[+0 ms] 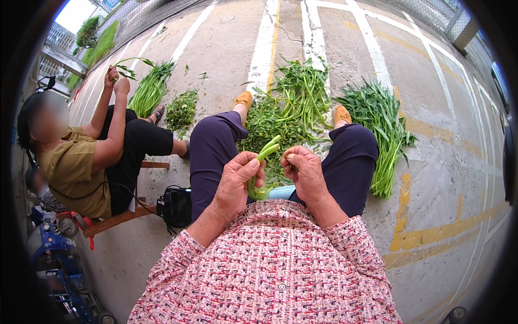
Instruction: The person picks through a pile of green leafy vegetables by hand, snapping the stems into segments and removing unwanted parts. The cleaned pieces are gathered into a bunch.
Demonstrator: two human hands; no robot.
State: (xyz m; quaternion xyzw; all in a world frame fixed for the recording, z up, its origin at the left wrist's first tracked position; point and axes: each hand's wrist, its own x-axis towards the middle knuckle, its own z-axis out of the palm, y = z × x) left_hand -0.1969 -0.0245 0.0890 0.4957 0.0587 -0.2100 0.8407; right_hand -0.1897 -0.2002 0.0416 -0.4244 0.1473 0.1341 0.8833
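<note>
The person's pink-patterned shirt (270, 259) is nearest, its sleeves running out to two bare hands held in front of the lap. The left hand (237, 175) grasps a small bunch of pale green stems (263, 154), thumb laid across them; their upper ends point up and to the right, and lower down they bend beneath the hand. The right hand (305, 170) is just beside, apart from the stems, its fingers curled and the thumb closed against the forefinger; whether a small scrap is pinched there, I cannot tell. Below the hands, something light blue (281, 192) shows between the thighs in dark trousers (353, 162).

On the concrete ground (431, 183), a loose heap of leaves and stems (286, 110) lies between the tan shoes, reaching toward the ground's far edge. To its right, nearer the ground's right edge, a bundle of leafy greens (380, 135) lies with its cut ends toward the person. Toward the left edge are a black bag (175, 205) and a wooden seat (121, 218) bearing a co-worker in an olive shirt (73, 173), whose raised hands hold a green stalk. Past the co-worker's knees lie a small leaf pile (182, 108) and another bundle of greens (151, 92). A mesh fence (137, 24) borders the far left.
</note>
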